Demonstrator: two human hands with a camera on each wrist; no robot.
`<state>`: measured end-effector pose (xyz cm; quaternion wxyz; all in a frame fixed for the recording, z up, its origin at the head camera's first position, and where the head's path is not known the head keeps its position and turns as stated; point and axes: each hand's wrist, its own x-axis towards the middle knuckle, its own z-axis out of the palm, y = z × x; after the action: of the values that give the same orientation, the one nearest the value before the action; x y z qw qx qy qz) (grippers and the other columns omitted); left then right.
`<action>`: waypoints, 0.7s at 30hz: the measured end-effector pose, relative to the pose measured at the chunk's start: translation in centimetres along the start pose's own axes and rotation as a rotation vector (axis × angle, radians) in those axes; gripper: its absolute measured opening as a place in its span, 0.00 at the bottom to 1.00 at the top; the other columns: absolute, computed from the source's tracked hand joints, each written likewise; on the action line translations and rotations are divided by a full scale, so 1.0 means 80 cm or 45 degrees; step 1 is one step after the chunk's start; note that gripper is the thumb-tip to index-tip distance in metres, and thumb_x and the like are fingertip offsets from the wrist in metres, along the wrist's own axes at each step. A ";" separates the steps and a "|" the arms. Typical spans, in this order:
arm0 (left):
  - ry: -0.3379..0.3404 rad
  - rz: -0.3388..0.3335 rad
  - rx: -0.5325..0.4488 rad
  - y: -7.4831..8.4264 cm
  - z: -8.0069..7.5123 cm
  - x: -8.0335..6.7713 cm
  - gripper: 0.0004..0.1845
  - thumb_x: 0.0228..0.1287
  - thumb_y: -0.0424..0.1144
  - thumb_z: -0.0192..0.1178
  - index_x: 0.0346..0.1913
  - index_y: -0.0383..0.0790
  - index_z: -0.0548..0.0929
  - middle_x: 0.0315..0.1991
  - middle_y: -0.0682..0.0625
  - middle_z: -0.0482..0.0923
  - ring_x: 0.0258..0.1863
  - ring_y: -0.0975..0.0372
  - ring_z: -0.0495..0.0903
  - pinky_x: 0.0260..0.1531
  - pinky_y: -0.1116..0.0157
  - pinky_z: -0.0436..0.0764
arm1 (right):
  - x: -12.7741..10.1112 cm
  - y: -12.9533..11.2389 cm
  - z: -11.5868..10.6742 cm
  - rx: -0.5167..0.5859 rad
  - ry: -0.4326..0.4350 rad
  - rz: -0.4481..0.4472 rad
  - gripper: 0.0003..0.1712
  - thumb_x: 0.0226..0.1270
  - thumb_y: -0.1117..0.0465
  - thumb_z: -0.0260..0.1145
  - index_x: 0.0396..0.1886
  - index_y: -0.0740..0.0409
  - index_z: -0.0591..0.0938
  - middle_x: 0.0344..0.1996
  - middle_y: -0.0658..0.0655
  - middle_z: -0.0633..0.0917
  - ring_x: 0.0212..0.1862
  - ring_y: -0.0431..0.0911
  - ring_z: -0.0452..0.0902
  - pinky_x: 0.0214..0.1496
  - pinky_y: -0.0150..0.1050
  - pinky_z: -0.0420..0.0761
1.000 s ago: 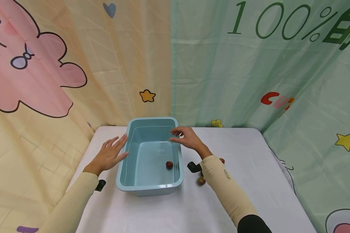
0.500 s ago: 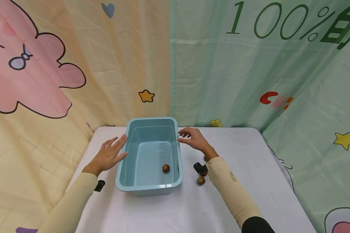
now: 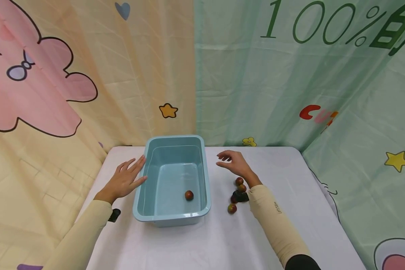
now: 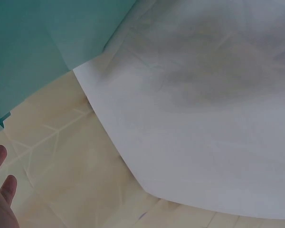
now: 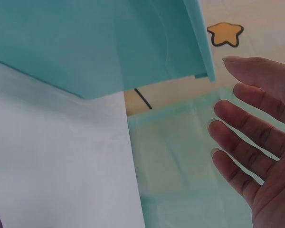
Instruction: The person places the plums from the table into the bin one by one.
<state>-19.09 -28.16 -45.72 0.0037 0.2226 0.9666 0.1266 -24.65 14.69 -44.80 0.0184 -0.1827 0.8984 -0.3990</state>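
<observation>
Basin (image 3: 172, 219), light blue plastic and rectangular, sits between the hands: left hand (image 3: 125, 180) lies flat, fingers (image 3: 137, 165) straight and spread, touching its left wall; right hand (image 3: 234, 165) hovers just beside its right rim, fingers (image 5: 247, 152) loosely apart, holding nothing. One reddish fruit (image 3: 189, 195) lies inside; three more fruits (image 3: 237, 189) lie near the right wrist.

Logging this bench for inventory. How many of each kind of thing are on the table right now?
Fruits in the tub: 1
Fruits on the table right of the tub: 3
Tub: 1
Total: 5
</observation>
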 end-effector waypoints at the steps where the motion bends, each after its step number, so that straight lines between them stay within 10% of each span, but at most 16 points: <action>1: 0.002 0.001 0.000 0.000 0.000 0.000 0.40 0.71 0.58 0.45 0.77 0.41 0.46 0.77 0.43 0.46 0.73 0.42 0.46 0.67 0.40 0.42 | -0.001 0.003 0.000 -0.001 0.003 0.011 0.20 0.63 0.56 0.69 0.52 0.61 0.82 0.46 0.59 0.84 0.48 0.51 0.79 0.54 0.48 0.79; 21: 0.000 0.000 -0.009 0.002 -0.002 -0.001 0.40 0.71 0.57 0.46 0.77 0.41 0.46 0.77 0.43 0.46 0.73 0.42 0.45 0.67 0.40 0.42 | -0.035 0.056 -0.020 0.063 0.053 0.092 0.20 0.62 0.59 0.70 0.52 0.62 0.81 0.48 0.63 0.84 0.49 0.55 0.78 0.56 0.55 0.75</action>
<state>-18.98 -28.08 -45.52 0.0044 0.2227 0.9662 0.1299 -23.71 19.56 -47.25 0.0187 -0.1412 0.8945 -0.4238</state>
